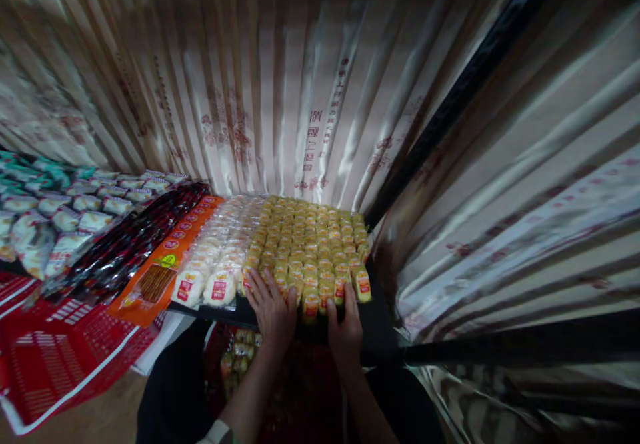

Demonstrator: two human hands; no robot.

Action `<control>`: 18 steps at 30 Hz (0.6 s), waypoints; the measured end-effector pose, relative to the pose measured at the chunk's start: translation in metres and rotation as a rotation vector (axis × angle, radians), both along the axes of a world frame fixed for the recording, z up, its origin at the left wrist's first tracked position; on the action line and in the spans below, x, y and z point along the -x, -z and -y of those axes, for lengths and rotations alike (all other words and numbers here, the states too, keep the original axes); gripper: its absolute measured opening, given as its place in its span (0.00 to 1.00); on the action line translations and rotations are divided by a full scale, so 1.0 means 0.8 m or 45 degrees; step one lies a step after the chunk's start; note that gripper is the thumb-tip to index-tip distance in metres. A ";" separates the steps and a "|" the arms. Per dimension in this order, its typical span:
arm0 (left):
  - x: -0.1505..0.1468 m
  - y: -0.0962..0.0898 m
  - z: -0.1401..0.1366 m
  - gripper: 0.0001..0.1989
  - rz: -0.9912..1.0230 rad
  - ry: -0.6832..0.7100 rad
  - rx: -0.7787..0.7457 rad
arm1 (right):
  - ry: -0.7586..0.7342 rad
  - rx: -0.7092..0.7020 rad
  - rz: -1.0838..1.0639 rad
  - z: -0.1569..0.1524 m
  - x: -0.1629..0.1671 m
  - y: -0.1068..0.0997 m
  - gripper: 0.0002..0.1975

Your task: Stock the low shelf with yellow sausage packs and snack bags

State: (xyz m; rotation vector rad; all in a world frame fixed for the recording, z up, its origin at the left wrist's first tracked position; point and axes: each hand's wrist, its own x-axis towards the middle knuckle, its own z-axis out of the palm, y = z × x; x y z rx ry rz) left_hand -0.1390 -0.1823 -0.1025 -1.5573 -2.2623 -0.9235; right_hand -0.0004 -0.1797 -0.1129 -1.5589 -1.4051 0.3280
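Note:
Rows of small yellow wrapped snack cakes [310,244] stand packed together at the right end of a dark shelf [385,317]. My left hand [273,314] lies against the front left of these rows, its fingers spread over the nearest cakes. At the front right, my right hand [346,327] touches the cakes, thumb and fingers apart and stretched out. One front cake [361,284] sits just right of its fingertips. Neither hand visibly lifts anything.
White round packaged cakes [220,284], an orange snack bag [155,284] and dark shiny packets [135,231] line the shelf leftward. A red basket [65,344] stands at the left. More yellow packs [243,351] sit below. A pleated curtain [280,97] and black post [450,104] border the shelf.

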 end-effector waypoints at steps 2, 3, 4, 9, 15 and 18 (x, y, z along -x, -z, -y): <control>0.000 -0.001 0.001 0.34 0.011 0.002 0.007 | 0.004 -0.002 0.000 0.001 0.001 -0.002 0.31; 0.001 -0.001 0.001 0.35 0.016 0.002 0.007 | 0.001 -0.001 0.004 0.001 0.001 -0.002 0.31; 0.001 -0.001 0.001 0.35 0.021 0.002 0.004 | -0.002 -0.001 0.009 0.001 0.001 -0.002 0.31; 0.004 -0.002 0.008 0.33 0.048 0.046 -0.119 | -0.012 -0.001 0.029 0.002 0.000 -0.001 0.31; -0.007 -0.002 0.057 0.18 0.034 0.332 -0.230 | -0.022 -0.027 0.039 0.001 -0.001 0.001 0.30; -0.018 -0.001 0.082 0.09 0.030 0.492 -0.148 | -0.010 -0.045 0.029 0.001 0.000 0.002 0.29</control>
